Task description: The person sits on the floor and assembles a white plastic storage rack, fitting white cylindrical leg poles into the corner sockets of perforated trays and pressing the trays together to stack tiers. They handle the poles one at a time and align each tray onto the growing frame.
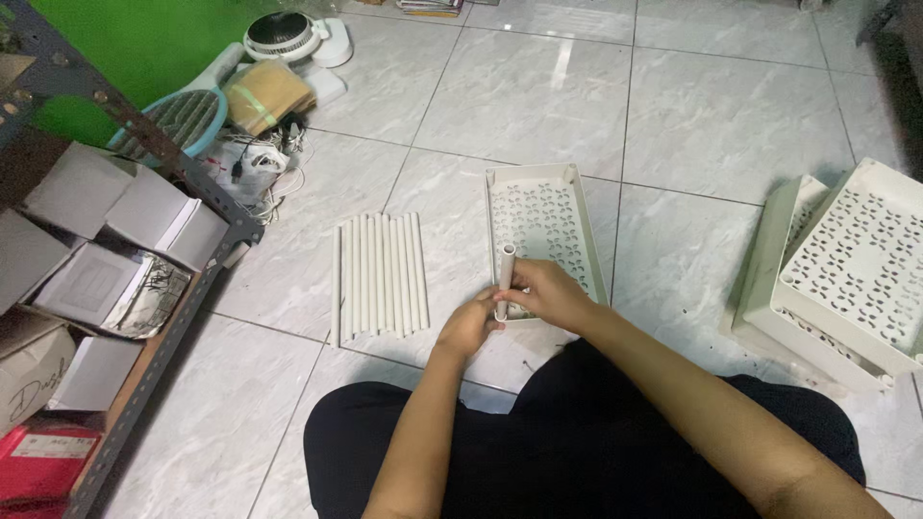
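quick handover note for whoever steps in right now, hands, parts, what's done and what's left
Left hand: gripping the lower part of a white tube.
Right hand: closed on the same tube, held upright at the near left corner of the perforated tray.
Done: one tube at that corner.
Left: row of white tubes on the floor tiles; stacked trays at right untouched.

The tube (505, 274) held upright is white, as are the tubes (379, 275) lying in a row. The tray (545, 231) is cream-white, pierced with a leaf-like cutout pattern; the stacked trays (846, 269) show the same. The floor tiles (538, 96) are pale grey marbled with dark grout lines. The trousers (538, 452) are black. The wall (135, 48) is bright green.
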